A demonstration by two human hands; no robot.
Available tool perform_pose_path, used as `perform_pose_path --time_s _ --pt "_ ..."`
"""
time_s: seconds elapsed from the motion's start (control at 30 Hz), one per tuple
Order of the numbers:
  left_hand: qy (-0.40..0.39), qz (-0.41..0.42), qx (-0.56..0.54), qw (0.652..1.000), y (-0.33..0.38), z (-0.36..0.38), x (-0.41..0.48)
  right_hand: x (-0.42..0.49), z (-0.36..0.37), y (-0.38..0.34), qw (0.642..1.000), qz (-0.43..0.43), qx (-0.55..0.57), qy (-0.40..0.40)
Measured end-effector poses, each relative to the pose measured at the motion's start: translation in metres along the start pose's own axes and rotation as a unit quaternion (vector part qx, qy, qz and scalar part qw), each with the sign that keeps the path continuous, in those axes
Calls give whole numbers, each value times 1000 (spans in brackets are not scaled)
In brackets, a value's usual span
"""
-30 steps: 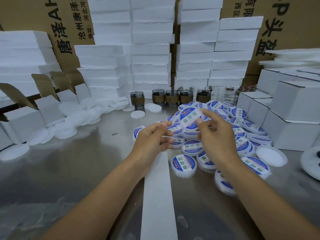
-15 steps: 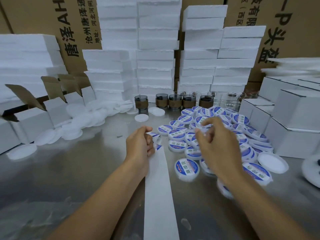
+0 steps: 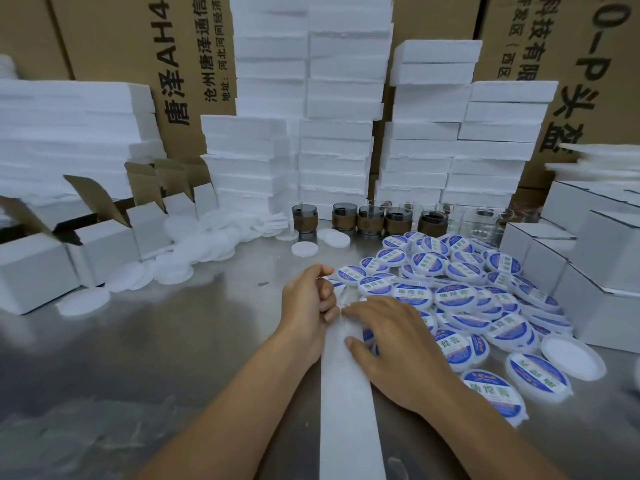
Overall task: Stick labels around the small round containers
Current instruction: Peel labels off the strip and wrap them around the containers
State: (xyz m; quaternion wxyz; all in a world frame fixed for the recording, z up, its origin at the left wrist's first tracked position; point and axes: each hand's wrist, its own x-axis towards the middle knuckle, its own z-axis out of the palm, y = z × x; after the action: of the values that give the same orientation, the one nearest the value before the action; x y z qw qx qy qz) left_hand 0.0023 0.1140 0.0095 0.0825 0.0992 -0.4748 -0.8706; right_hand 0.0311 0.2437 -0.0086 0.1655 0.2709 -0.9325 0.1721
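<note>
A long white label strip (image 3: 349,410) runs down the steel table (image 3: 156,358) from between my hands toward me. My left hand (image 3: 306,299) is curled into a fist at the strip's far end and grips it there. My right hand (image 3: 391,344) lies on the strip just below, fingers stretched left with the tips at the strip's end and the thumb pressing its edge. To the right is a heap of small round white containers (image 3: 453,292) with blue and green top labels. The heap partly lies under my right hand.
Stacked white foam blocks (image 3: 339,140) and brown cartons line the back. Glass cups with brown sleeves (image 3: 370,220) stand before them. Open white boxes (image 3: 104,244) and loose white foam discs (image 3: 180,258) lie left. Closed white boxes (image 3: 602,271) crowd the right.
A second ago both hands held a container up over the heap. The container is now out of my hands, and both hands have come down onto the far end of the strip.
</note>
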Motion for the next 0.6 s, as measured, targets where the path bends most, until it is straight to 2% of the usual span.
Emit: perform_pose_path --time_s 0.2,0.3,0.4,0.47,0.53,0.6 --pt "-10 66 16 998 21 -7 3 -1 -1 2 1000 8 -11 -15" --pt "42 106 72 991 42 -25 20 0 0 2 1000 11 -19 -12" --pt "116 147 193 963 63 -57 48 0 0 2 999 16 -31 -14" --pt "169 190 324 911 75 -85 69 0 0 3 999 23 -32 -19" --pt "203 226 478 824 85 -115 87 1 0 3 999 28 -38 -24" --pt "210 235 575 755 94 -139 104 2 0 4 998 31 -44 -27"
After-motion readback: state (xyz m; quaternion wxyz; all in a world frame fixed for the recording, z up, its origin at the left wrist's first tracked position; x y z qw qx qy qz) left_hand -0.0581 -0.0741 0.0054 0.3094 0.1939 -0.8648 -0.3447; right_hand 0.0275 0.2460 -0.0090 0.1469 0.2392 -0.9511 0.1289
